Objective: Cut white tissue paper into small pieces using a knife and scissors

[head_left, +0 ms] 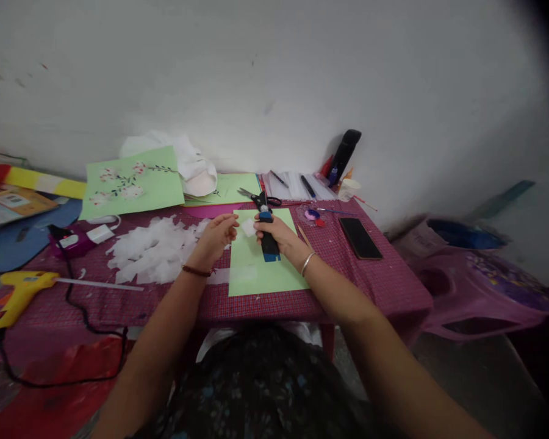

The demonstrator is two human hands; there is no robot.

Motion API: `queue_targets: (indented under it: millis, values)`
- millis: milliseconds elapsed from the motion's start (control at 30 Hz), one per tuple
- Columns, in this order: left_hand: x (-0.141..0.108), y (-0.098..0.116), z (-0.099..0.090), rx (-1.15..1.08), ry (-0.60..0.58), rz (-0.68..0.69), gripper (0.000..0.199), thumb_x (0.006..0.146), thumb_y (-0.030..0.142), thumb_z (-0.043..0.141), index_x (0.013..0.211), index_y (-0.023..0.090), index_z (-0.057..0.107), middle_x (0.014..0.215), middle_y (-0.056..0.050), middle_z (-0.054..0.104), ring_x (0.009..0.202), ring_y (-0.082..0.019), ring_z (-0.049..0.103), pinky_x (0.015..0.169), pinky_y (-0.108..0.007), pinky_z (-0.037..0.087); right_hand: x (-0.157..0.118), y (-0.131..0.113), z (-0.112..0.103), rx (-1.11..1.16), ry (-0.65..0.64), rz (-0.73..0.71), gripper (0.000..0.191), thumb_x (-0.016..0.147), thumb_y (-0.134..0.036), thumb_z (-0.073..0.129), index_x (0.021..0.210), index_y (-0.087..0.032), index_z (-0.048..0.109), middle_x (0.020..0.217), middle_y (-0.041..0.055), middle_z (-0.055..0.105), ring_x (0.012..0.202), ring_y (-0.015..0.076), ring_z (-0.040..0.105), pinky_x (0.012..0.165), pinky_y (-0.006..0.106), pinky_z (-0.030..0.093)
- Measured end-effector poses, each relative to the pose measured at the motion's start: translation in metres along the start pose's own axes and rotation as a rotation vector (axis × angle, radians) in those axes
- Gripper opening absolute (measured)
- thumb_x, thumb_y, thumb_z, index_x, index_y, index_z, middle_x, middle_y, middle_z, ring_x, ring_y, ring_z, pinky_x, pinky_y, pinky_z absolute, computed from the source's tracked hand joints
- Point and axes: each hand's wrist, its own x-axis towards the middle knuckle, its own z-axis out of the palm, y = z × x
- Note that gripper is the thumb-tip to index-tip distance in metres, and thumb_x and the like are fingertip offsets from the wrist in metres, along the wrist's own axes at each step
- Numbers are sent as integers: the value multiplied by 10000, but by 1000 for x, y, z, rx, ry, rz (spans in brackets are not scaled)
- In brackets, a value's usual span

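My right hand [277, 228] is wrapped around a blue-and-black stapler [269, 244], over a light green sheet of paper [256, 279]. A small folded white tissue piece [248, 228] shows at the fingertips of that hand, beside the stapler. To the left, my left hand [222, 235] hovers near the sheet's edge with its fingers loosely bent and apart; nothing shows in them. A heap of thin white tissue strips [149, 251] lies left of my left wrist. Under my left hand, a pale strip [231, 275] crosses onto the green sheet.
Scissors [260, 198] lie behind the sheet. A phone [360, 238] and a pencil [304, 235] are at right. A yellow glue gun [21, 296] with a black cord lies at left. A green sheet with painted flowers [132, 183] leans at the back, near the wall.
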Motion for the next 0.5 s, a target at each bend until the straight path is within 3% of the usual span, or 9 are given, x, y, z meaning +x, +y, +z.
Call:
queue_targets:
  millis: [100,200,300,500]
  values:
    - [1,-1,0,-36,-14,-100,214,821,339,654,810,126,659,693,-29,651,500,-84,551,478,-204,412,-2,-2,-1,153,-48,85,383,672,-216,748,982,-205,525,545,-98,498,459,80,477,462,199,455]
    - [-2,-3,6,-52,-167,-204,387,822,515,632,750,135,637,637,-33,626,487,-102,548,456,-214,400,-2,-2,1,132,-34,96,388,672,-234,772,974,-203,530,529,-97,506,447,81,480,450,196,453]
    - [-5,-9,12,-22,-277,-203,482,766,622,652,757,140,634,633,-34,621,484,-104,538,434,-210,379,-1,-1,4,50,36,34,384,664,-234,772,954,-205,523,519,-99,515,435,87,491,440,200,458]
    - [-4,-16,13,-17,-72,-39,321,630,308,842,688,158,565,549,38,563,456,-60,498,456,-173,366,0,3,8,-82,136,-83,358,659,-223,725,941,-207,504,529,-108,515,409,90,493,412,211,458]
